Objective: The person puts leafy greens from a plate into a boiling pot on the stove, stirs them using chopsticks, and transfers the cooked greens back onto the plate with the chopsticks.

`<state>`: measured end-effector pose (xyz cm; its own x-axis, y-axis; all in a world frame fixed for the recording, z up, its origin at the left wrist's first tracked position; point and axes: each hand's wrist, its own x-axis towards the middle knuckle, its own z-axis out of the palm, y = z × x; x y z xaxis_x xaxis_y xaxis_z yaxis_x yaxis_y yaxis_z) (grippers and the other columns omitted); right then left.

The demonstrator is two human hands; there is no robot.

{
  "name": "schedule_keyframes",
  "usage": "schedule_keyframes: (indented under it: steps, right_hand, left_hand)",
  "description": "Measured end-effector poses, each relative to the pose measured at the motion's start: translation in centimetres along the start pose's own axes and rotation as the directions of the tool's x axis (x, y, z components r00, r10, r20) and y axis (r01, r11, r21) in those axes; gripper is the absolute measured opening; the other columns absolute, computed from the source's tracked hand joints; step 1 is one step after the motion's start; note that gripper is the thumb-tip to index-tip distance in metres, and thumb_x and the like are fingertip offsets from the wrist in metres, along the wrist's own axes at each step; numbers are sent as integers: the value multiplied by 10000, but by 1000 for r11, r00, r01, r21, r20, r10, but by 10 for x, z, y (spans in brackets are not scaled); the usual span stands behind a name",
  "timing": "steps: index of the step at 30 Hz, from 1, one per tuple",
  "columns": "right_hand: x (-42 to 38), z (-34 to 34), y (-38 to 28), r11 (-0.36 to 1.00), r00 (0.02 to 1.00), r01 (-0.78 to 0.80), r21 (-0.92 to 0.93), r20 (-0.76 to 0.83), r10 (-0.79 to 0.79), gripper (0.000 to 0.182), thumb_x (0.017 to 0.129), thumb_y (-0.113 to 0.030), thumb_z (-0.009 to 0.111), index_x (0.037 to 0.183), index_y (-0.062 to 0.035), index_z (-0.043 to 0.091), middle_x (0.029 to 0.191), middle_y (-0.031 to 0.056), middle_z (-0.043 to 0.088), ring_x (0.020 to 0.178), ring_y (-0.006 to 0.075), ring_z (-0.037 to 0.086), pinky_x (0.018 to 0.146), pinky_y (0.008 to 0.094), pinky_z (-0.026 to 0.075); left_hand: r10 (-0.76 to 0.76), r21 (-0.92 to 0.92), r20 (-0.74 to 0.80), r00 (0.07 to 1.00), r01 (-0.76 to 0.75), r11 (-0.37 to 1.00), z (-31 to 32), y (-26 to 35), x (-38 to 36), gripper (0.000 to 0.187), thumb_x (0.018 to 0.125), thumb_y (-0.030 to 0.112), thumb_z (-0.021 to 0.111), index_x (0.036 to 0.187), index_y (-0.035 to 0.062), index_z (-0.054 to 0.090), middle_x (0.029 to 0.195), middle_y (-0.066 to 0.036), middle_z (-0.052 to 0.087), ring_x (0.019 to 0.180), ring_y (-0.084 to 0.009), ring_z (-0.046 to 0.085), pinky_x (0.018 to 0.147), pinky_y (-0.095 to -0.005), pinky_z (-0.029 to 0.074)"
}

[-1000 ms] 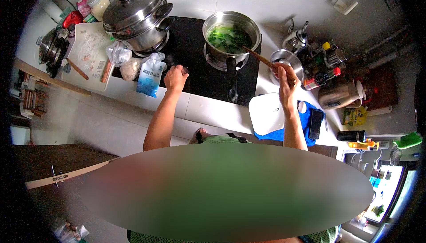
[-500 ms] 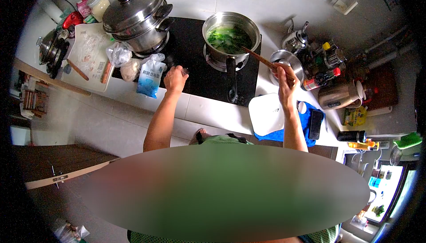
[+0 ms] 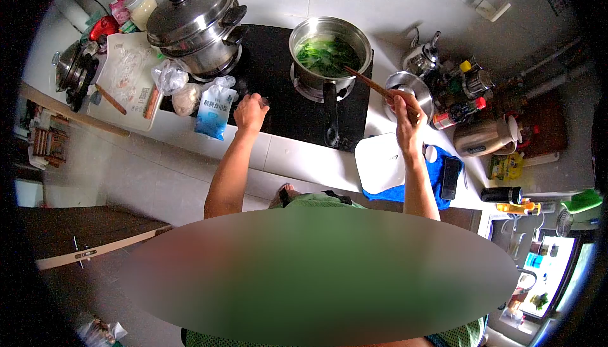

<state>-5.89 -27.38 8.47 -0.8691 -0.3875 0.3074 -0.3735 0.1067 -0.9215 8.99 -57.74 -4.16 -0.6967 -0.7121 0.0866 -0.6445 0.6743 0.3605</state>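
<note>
Wooden chopsticks (image 3: 368, 81) are gripped in my right hand (image 3: 408, 114), their tips down inside a steel saucepan (image 3: 295, 34). Green leafy vegetables (image 3: 324, 55) lie in pale liquid in that pan, which sits on the right burner with its black handle (image 3: 330, 115) pointing toward me. My left hand (image 3: 251, 114) is closed around a small dark knob (image 3: 265, 102) at the front edge of the black cooktop (image 3: 272, 68); the fingers partly hide it. Just left of this hand stands a blue and white bag (image 3: 215, 112) with Chinese print.
A large lidded steel pot (image 3: 196, 33) occupies the left burner. Further left lie a cutting board (image 3: 126, 81) and plastic bags (image 3: 170, 77). To the right are a steel bowl (image 3: 421, 87), a white lid-like plate (image 3: 380, 164) on a blue cloth, a phone (image 3: 450, 178), bottles and a kettle (image 3: 484, 138).
Both hands hold nearly the same places. The chopsticks and the greens in the pan have shifted very slightly.
</note>
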Motion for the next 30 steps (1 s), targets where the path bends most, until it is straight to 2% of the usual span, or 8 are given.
schedule_keyframes:
  steps: [7,9,10,12,18,30]
  right_hand:
    - [1,0,3,999,1000,-17,-36,-5,17,194,878,-161,516,947,-2,601,723,16,575,657,68,466,600,215,392]
    - [1,1,3,999,1000,-16,-37,-5,16,191,877,-159,517,943,-2,603,719,14,573,654,65,463,594,215,391]
    - [1,2,1,999,1000,-10,-40,-2,10,188,876,-156,518,942,-3,604,721,12,573,652,62,462,588,212,389]
    - [1,2,2,999,1000,-4,-41,2,4,185,876,-154,520,942,-4,605,723,10,573,650,60,460,582,208,386]
    - [4,5,6,1000,1000,-8,-26,14,8,184,875,-158,524,950,-12,607,733,3,578,652,55,459,582,199,383]
    - [4,2,3,999,999,-35,-22,20,35,193,874,-166,526,960,-13,607,772,16,601,700,60,485,623,208,395]
  left_hand:
    - [-7,-32,50,999,9,999,-4,2,-6,329,666,251,719,899,80,562,908,-104,564,881,-301,559,737,-407,469]
    - [25,-72,-125,992,-34,997,2,3,-10,349,675,270,711,921,77,556,917,-108,559,884,-304,555,733,-410,468]
    - [25,-71,-125,992,-34,997,3,3,-10,349,675,270,711,921,77,556,917,-108,559,884,-304,555,733,-410,468]
    - [-3,-98,-37,999,-1,995,3,2,-9,362,680,281,707,936,76,553,929,-113,555,887,-307,553,729,-415,467]
    - [0,-12,24,1000,0,1000,-1,2,-4,328,687,270,701,916,80,563,917,-111,568,879,-308,559,726,-418,466]
    - [15,-17,10,1000,-15,1000,3,-1,1,310,668,225,717,916,89,590,923,-114,573,879,-304,563,730,-405,468]
